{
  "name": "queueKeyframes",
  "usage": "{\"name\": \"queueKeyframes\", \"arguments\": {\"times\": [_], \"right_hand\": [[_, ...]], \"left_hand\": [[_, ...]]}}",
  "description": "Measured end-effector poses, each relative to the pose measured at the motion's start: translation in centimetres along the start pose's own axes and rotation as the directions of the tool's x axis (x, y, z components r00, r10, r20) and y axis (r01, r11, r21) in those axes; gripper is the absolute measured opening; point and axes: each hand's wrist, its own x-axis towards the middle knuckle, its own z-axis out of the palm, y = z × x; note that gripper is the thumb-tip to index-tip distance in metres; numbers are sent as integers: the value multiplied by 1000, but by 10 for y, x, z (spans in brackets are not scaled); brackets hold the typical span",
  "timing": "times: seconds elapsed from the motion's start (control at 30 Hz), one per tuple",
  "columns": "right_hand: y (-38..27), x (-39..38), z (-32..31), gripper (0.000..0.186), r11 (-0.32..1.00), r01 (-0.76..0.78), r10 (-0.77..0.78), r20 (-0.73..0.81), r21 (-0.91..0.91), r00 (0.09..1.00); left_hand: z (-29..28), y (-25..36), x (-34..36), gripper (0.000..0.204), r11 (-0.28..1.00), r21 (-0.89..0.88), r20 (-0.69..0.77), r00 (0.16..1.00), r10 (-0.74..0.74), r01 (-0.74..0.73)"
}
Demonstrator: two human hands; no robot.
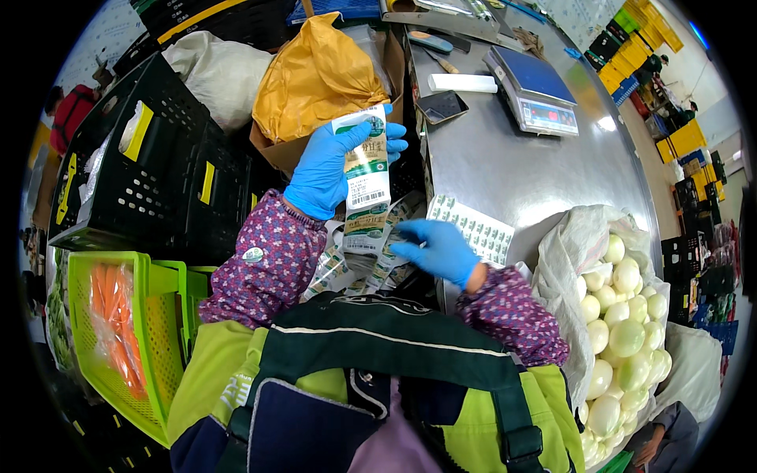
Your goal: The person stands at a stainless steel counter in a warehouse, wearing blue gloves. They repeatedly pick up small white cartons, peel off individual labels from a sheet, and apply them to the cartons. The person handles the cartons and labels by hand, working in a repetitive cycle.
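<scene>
A: What does the left hand do?

B: It wears a blue glove, and its fingers are closed around a strip of printed labels. It holds the strip upright near the top end, above the left edge of the steel worktop.

A: And the right hand?

B: Also gloved in blue. The fingers are half curled and pointing left, and the fingertips touch the lower end of the same strip. I cannot tell if they really pinch it. Under both hands more label strips lie in a loose pile; I cannot count them.

A: What lies around the hands?

B: Just beside the right hand, 1 sheet of small stickers lies flat at the near edge of the worktop. Further back on the worktop I see 1 dark phone, 1 white box and 1 scale with a blue top. At the right edge, 1 open white sack is full of pale round onions, too many to count.

A: And to the left?

B: 1 yellow bag sits in a cardboard box behind the left hand. There are 2 black crates beside it, and 1 green crate with carrots in a plastic bag.
</scene>
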Motion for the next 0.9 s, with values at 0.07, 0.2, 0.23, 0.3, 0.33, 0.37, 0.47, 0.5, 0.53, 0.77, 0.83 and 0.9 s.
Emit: {"name": "queueKeyframes", "arguments": {"times": [0.07, 0.2, 0.23, 0.3, 0.33, 0.37, 0.47, 0.5, 0.53, 0.77, 0.83, 0.9], "right_hand": [[-2, 1, -34, 31, 1000, 21, -21, 2, -14, 1000], [40, 11, -75, 15, 985, -38, 86, -288, 169, 954], [45, 13, -83, 14, 988, -69, 110, -313, 138, 943], [66, 19, -87, 14, 998, -46, 56, -354, 35, 933], [78, 21, -85, 14, 999, -42, 31, -374, -20, 927], [85, 23, -84, 14, 993, -74, 37, -350, -93, 936], [93, 26, -75, 16, 908, 22, -146, -267, -419, 953], [95, 27, -72, 16, 892, 20, -141, -237, -452, 961], [95, 27, -69, 17, 887, 38, -153, -216, -460, 964], [96, 32, -59, 11, 830, 133, -242, -134, -541, 961], [95, 31, -59, 9, 828, 139, -254, -143, -543, 957], [96, 30, -59, 9, 830, 138, -263, -162, -540, 951]], "left_hand": [[-6, -9, 5, 46, 997, -54, 22, 999, -50, 51], [-4, -25, 14, 41, 993, -35, -19, 993, -115, 115], [-6, -35, 18, 40, 993, 5, -32, 992, -122, 122], [-7, -54, 21, 36, 984, 138, -52, 993, -103, 109], [-7, -66, 24, 36, 965, 231, -84, 990, -109, 126], [-10, -82, 27, 38, 946, 307, -67, 994, -86, 103], [-17, -131, 38, 45, 908, 413, -67, 996, -53, 77], [-15, -141, 37, 40, 918, 374, -115, 989, -93, 130], [-16, -148, 39, 40, 914, 368, -110, 984, -140, 171], [-11, -159, 40, 36, 822, 544, -98, 986, -136, 167], [-10, -159, 40, 35, 832, 531, -84, 987, -136, 160], [-7, -156, 38, 35, 837, 523, -83, 987, -137, 160]]}}
